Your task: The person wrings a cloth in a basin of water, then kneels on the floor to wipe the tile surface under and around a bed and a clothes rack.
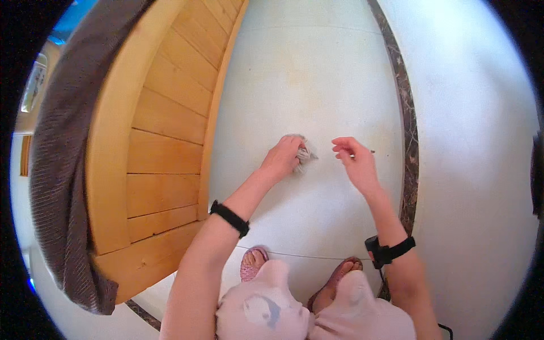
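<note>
Low over the pale floor, my left hand (283, 154) is closed around a crumpled grey cloth (306, 157). The cloth bunches out on the thumb side, and part of it is hidden beneath the fingers. To its right, my right hand (356, 162) hovers with loosely bent fingers, the thumb apart and nothing visible in it. Small dark specks lie on the floor (294, 85) just right of that hand.
A wooden panelled piece of furniture (164, 150) stands along the left, with a dark ribbed fabric (65, 170) draped over it. A dark marbled strip (409, 124) edges the floor before the white wall (470, 141). My sandalled feet (255, 260) are below.
</note>
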`<state>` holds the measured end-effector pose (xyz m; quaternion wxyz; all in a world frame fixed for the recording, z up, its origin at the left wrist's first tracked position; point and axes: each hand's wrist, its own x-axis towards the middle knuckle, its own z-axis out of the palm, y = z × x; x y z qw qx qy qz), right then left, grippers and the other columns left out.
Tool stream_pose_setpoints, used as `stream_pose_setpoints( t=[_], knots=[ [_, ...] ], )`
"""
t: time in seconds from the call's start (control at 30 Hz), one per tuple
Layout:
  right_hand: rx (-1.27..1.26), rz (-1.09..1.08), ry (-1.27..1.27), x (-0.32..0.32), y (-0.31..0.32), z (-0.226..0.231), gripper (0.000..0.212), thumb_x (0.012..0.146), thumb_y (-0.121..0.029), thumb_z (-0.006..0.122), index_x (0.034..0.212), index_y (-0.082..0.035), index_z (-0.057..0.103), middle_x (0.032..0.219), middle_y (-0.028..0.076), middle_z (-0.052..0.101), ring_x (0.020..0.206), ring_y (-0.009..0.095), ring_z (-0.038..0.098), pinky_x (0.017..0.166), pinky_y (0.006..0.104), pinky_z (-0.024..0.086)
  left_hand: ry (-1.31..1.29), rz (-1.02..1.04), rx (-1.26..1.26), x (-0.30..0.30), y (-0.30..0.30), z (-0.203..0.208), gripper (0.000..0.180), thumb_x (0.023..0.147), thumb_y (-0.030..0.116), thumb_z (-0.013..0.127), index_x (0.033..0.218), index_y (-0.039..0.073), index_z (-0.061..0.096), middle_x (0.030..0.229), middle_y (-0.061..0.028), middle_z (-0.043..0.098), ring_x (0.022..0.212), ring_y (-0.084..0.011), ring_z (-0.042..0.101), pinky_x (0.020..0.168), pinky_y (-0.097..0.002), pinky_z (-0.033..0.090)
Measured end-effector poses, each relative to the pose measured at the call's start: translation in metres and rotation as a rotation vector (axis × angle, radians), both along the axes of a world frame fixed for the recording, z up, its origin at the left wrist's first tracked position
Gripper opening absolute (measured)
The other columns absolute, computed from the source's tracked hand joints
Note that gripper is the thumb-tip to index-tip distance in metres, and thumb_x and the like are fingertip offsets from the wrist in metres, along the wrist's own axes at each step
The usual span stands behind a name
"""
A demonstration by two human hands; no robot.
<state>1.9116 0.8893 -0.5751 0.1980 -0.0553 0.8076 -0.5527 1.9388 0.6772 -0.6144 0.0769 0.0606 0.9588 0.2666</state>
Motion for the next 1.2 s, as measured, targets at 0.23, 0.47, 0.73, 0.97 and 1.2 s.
stream_pose_setpoints(
  t=[0.23, 0.47, 0.73, 0.97, 1.2],
  knots=[
    [-0.494, 0.041, -0.213, 0.019, -0.018, 0.001, 0.039, 0.086, -0.012, 0.057, 0.124, -0.006, 0.049, 0.108, 0.008, 0.058, 0.095, 0.013, 0.055, 0.080, 0.0275, 0.045, -0.069, 0.227, 0.551, 0.019, 0.033, 0.060, 0.033, 0.071, 0.000, 0.063, 0.104, 0.004, 0.059, 0.105, -0.0070, 0.057, 0.100, -0.0181, 0.054, 0.087, -0.0310, 0.045],
    [-0.676, -0.407, -0.423, 0.043, -0.012, -0.018, 0.027, 0.085, -0.010, 0.058, 0.111, -0.002, 0.055, 0.094, 0.002, 0.059, 0.083, 0.008, 0.053, 0.070, 0.0249, 0.045, 0.041, 0.311, 0.750, 0.040, 0.068, 0.043, 0.038, 0.071, 0.000, 0.064, 0.108, 0.008, 0.060, 0.112, -0.0085, 0.060, 0.098, -0.0215, 0.060, 0.085, -0.0310, 0.047],
    [-0.313, -0.724, -0.235, 0.056, 0.113, -0.019, 0.015, 0.088, -0.011, 0.054, 0.099, -0.005, 0.061, 0.087, 0.002, 0.063, 0.075, 0.008, 0.054, 0.067, 0.0237, 0.044, -0.065, -0.286, 0.562, 0.057, 0.130, 0.005, 0.048, 0.071, 0.001, 0.064, 0.117, 0.011, 0.055, 0.113, -0.0107, 0.059, 0.096, -0.0243, 0.059, 0.080, -0.0318, 0.049],
    [-0.074, -0.786, -0.258, 0.089, 0.156, -0.036, 0.015, 0.088, -0.011, 0.052, 0.099, -0.005, 0.061, 0.087, 0.002, 0.065, 0.074, 0.008, 0.055, 0.065, 0.0227, 0.044, 0.157, -1.615, 0.282, 0.130, 0.148, -0.096, 0.030, 0.080, 0.019, 0.051, 0.107, 0.009, 0.051, 0.121, -0.0082, 0.050, 0.112, -0.0240, 0.047, 0.094, -0.0363, 0.040],
    [-0.048, -0.740, -0.347, 0.118, 0.166, -0.044, 0.015, 0.087, -0.009, 0.052, 0.099, -0.005, 0.060, 0.086, 0.001, 0.065, 0.073, 0.007, 0.054, 0.064, 0.0225, 0.044, 0.205, -0.677, 0.294, -0.084, 0.140, -0.100, 0.017, 0.082, 0.011, 0.047, 0.096, 0.004, 0.051, 0.097, -0.0145, 0.054, 0.095, -0.0324, 0.050, 0.080, -0.0395, 0.044]
  ],
)
